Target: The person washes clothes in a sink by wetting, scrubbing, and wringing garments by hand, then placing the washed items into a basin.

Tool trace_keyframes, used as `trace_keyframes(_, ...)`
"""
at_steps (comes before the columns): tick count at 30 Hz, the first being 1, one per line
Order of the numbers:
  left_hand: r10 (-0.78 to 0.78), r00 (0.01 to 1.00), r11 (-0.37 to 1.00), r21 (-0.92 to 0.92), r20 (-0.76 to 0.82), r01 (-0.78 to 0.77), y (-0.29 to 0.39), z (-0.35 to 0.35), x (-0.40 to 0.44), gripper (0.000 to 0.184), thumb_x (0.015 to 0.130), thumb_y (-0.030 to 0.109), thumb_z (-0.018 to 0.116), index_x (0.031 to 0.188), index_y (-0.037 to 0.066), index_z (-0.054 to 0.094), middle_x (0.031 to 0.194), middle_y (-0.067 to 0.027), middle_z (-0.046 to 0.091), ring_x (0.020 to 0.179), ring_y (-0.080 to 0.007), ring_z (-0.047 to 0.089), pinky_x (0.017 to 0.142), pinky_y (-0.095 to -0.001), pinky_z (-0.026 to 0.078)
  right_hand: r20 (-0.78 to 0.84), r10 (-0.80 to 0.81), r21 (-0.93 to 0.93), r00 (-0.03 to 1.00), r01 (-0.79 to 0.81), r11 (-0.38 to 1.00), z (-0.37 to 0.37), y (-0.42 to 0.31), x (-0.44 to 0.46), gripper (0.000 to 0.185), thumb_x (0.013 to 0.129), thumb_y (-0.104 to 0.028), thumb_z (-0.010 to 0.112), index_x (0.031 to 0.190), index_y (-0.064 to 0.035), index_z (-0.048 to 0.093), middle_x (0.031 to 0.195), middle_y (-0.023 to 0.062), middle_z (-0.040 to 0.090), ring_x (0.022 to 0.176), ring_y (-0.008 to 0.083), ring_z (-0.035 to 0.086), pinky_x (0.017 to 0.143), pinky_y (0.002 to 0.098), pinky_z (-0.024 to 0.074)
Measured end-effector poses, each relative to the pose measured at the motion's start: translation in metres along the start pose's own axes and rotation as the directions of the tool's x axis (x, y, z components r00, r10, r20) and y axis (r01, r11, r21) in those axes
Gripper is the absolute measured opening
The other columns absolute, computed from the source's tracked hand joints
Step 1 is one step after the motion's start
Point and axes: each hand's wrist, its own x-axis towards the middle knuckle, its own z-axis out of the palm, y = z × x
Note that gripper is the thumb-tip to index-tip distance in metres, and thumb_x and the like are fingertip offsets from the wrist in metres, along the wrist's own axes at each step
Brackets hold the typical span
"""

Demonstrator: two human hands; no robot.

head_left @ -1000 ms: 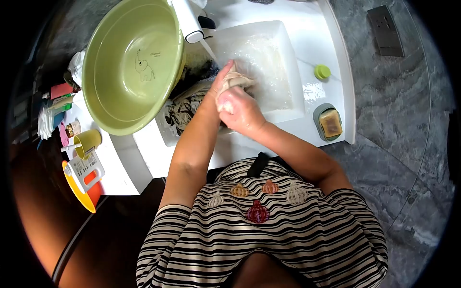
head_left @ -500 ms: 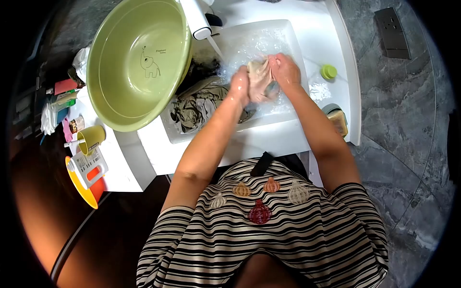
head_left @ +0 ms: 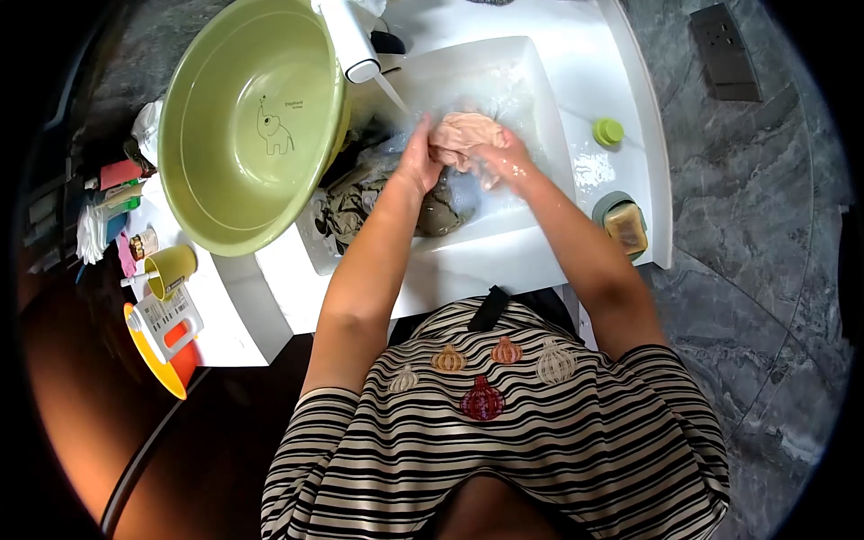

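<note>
Grasping a wet peach cloth (head_left: pixel 463 135) in both hands, bunched between the left hand (head_left: pixel 416 166) at its left side and the right hand (head_left: pixel 507 158) at its right. Closing the fingers of each on the fabric; cannot tell the exact grip beneath the folds. Holding the cloth over the middle of the white sink (head_left: pixel 547 135), set into the desk (head_left: pixel 423 283). Can see a stream of water (head_left: pixel 390 92) falling from a white faucet (head_left: pixel 347 40) toward the left hand. Toward the sink's front left corner, can see crumpled dark clothes (head_left: pixel 351 213); across its left edge in view, a green basin (head_left: pixel 211 193) with a printed elephant (head_left: pixel 273 130). By the desk's right edge, can see a green cap (head_left: pixel 608 132), and toward its front right corner, a bar of soap (head_left: pixel 625 228) in a dish (head_left: pixel 603 211). Near the desk's left edge, can see a yellow cup (head_left: pixel 171 273).
</note>
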Motion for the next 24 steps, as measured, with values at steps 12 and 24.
trace_keyframes(12, 0.438, 0.78, 0.718, 0.349, 0.446, -0.603, 0.001, -0.011, -0.012, 0.047, 0.082, 0.028, 0.054, 0.116, -0.004, 0.053, 0.108, -0.0147, 0.061, 0.099, -0.0273, 0.058, 0.09, -0.0363, 0.047, 0.343, -0.818, -0.696, 0.462, 0.71, 0.109, 0.084, -0.021, -0.056, 0.025, 0.067, -0.027, 0.067, 0.079, -0.0062, 0.06, 0.077, 0.0143, 0.06, 0.076, 0.0299, 0.06, 0.069, 0.0399, 0.0508)
trace_keyframes(24, -0.13, 0.991, 0.942, -0.314, -0.009, 0.121, 0.024, 0.027, -0.037, 0.023, 0.088, 0.016, 0.046, 0.105, 0.002, 0.056, 0.094, -0.0132, 0.062, 0.083, -0.0259, 0.062, 0.078, -0.0372, 0.052, -0.154, -0.531, -0.863, 0.833, 0.148, 0.483, 0.011, -0.038, 0.017, 0.043, 0.077, -0.044, 0.064, 0.101, -0.0093, 0.061, 0.094, 0.0154, 0.064, 0.088, 0.0337, 0.062, 0.079, 0.0418, 0.0486)
